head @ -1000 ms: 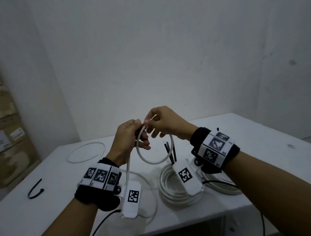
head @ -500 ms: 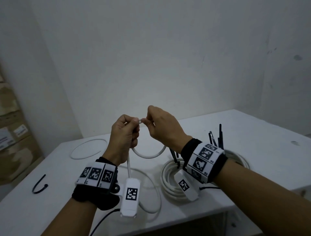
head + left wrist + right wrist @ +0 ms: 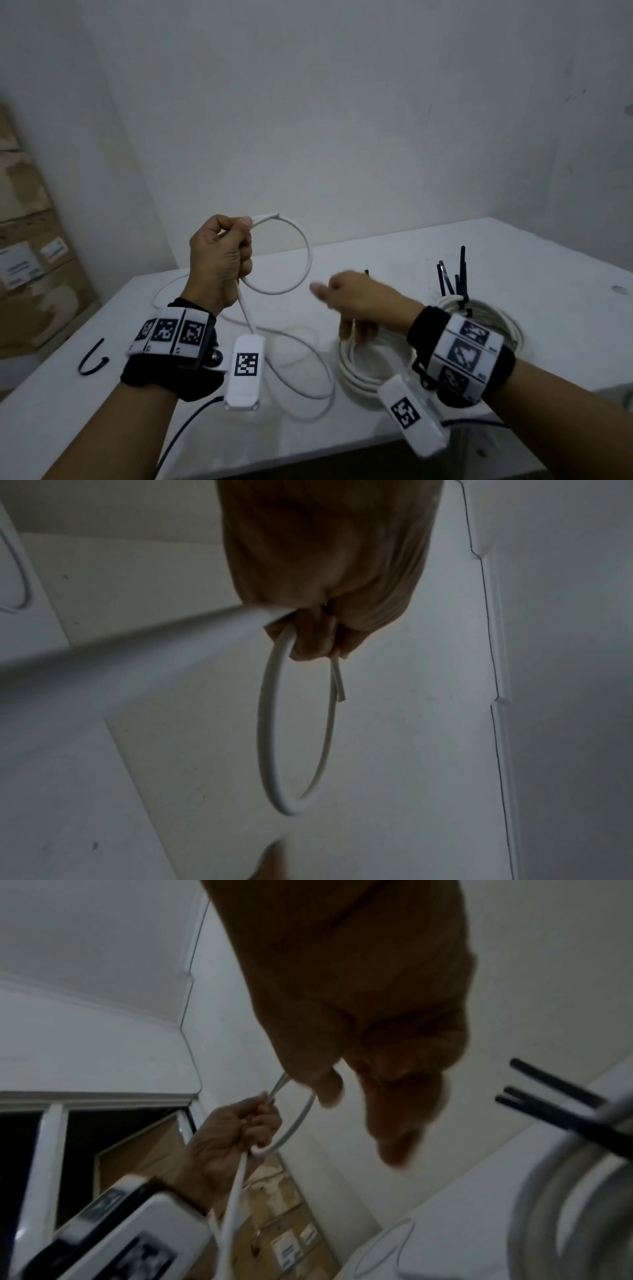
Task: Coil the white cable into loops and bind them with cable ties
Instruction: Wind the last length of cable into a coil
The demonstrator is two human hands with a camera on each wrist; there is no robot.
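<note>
The left hand [image 3: 221,260] is clenched around the white cable [image 3: 301,246], holding one small loop upright above the bench [image 3: 534,260], with the cut end poking out past the thumb. The slack drops from that fist to the bench and curls toward the person's right, so the right hand [image 3: 359,301], blurred, empty and loose-fingered, looks the nearer one to gather the next turn

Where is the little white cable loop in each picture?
Head: white cable loop centre-left, held up by the left hand.
Left wrist: centre, hanging below the fist.
Right wrist: centre-left, partly behind the right hand.
Shared landmark: the left hand gripping it.
</note>
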